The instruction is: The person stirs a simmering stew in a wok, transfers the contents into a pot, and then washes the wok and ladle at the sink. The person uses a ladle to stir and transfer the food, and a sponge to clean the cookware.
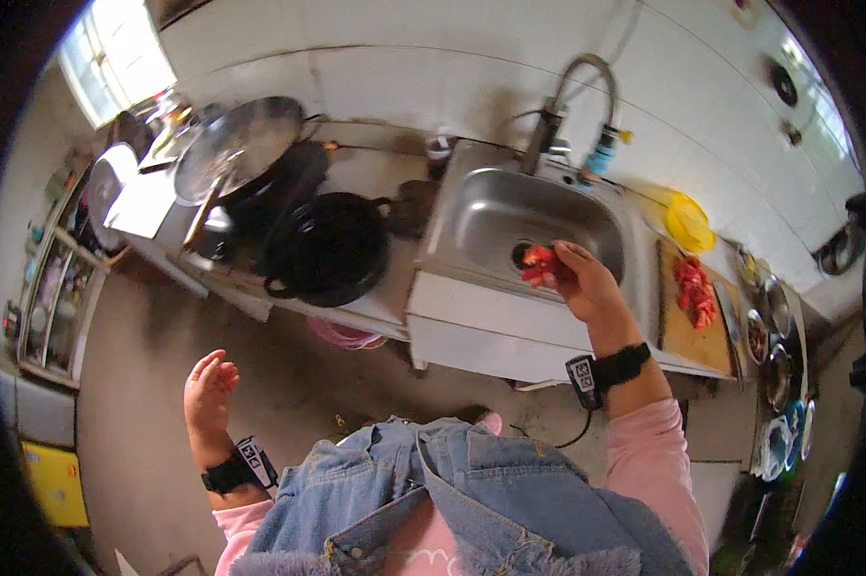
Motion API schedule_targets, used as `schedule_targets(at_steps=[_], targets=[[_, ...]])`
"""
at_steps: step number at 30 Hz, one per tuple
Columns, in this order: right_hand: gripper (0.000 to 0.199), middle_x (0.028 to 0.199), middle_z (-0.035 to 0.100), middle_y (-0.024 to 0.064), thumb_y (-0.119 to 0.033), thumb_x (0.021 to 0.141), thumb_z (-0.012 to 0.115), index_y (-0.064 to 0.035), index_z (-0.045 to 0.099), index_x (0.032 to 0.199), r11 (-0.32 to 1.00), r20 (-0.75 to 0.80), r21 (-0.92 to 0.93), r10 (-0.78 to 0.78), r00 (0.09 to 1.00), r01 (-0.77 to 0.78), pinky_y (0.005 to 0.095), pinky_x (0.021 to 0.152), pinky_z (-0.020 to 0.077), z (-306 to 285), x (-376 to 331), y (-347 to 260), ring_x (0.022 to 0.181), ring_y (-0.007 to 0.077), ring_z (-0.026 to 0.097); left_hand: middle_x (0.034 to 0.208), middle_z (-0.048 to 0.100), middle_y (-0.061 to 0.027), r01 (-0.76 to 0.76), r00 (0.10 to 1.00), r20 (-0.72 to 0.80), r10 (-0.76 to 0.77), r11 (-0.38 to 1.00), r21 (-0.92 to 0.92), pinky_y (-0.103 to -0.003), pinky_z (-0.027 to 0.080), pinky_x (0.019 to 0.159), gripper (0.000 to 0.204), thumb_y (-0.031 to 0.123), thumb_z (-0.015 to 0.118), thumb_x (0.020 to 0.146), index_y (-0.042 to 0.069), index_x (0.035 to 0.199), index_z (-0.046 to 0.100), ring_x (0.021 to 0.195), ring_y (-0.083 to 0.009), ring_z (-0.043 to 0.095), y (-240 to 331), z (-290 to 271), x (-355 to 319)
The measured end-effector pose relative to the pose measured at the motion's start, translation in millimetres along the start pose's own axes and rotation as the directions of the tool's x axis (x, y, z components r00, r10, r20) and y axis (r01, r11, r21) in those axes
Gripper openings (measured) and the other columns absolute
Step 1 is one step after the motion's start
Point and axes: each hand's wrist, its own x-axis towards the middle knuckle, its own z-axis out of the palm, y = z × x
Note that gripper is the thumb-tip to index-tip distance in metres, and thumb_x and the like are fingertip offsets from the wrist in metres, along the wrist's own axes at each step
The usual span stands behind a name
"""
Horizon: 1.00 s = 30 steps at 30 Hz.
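1. Step in hand, my read: carrying a clump of red pieces [541,266] in my right hand [591,286], between the cutting board [675,331] and the stove side.
2. Right fingers: closed on the clump, thumb against fingertips, bits poking out past them. No wide gap. Can't tell how hard I'm squeezing.
3. Clump location: above the front part of the sink [481,206], close to the drain [520,252] in view. Height over the basin: can't tell.
4. Left hand [210,392]: out over the floor [145,384], well apart from the surface [394,298]. Fingers loosely half-curled, no object visible in them.
5. More of the same: a red pile [694,291] sits on the board, knife [728,312] along its right edge.
6. Next move calls for, my judgement: steady right grip, palm kept under the loose bits, no early release. Pieces look wet and soft; squeezing harder could shed some into the basin. Left hand is free to cup underneath.
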Motion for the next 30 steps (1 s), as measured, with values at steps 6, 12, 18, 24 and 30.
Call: schedule_targets(at_steps=[6,12,18,24,30], targets=[[0.016,0.096,0.063,0.0147,-0.012,0.088,0.05,0.0009,0.055,0.096,0.992,0.113,-0.105,0.076,0.991,-0.065,0.0265,0.064,0.0535,143,86,75,0.079,0.0261,0.062,0.08,0.062,-0.0053,-0.081,0.969,-0.239,0.058,0.993,-0.089,-0.025,0.051,0.067,0.023,0.014,0.056,0.084,0.003,0.104,0.054,0.073,-0.0136,0.061,20,-129,-14],[0.026,0.103,0.058,0.0197,-0.013,0.088,0.048,0.0024,0.05,0.109,0.97,0.226,-0.213,0.169,0.959,-0.121,0.0285,0.07,0.0527,216,142,135,0.088,0.0292,0.06,0.078,0.063,-0.0044,-0.156,0.922,-0.377,0.088,0.976,-0.153,-0.025,0.051,0.067,0.021,0.012,0.055,0.084,0.004,0.104,0.054,0.071,-0.0129,0.061,22,-206,-24],[0.044,0.13,0.038,0.0195,-0.026,0.081,0.06,-0.0022,0.046,0.115,0.913,-0.088,-0.255,0.306,0.948,-0.318,0.0516,0.089,0.0385,248,183,161,0.12,0.035,0.035,0.076,0.063,-0.0028,-0.1,0.872,-0.49,-0.014,0.973,-0.207,-0.024,0.05,0.064,0.02,0.013,0.055,0.084,0.005,0.103,0.055,0.07,-0.0113,0.06,-9,-242,-23],[0.059,0.136,0.027,0.0139,-0.03,0.078,0.064,-0.0091,0.04,0.128,0.883,0.087,-0.403,0.297,0.951,-0.239,0.0537,0.096,0.0273,235,192,162,0.126,0.0364,0.016,0.076,0.062,-0.002,-0.112,0.831,-0.557,-0.01,0.976,-0.185,-0.024,0.05,0.065,0.02,0.013,0.056,0.084,0.006,0.102,0.055,0.069,-0.0113,0.059,-7,-245,-8],[0.025,0.086,0.058,0.0043,-0.006,0.075,0.063,-0.0025,0.057,0.1,0.761,0.111,-0.644,0.199,0.974,-0.083,0.0242,0.067,0.0455,206,194,149,0.072,0.012,0.055,0.077,0.062,-0.003,-0.104,0.857,-0.514,0.01,0.982,-0.155,-0.025,0.05,0.065,0.021,0.014,0.057,0.083,0.005,0.102,0.055,0.069,-0.0127,0.06,17,-223,51]])
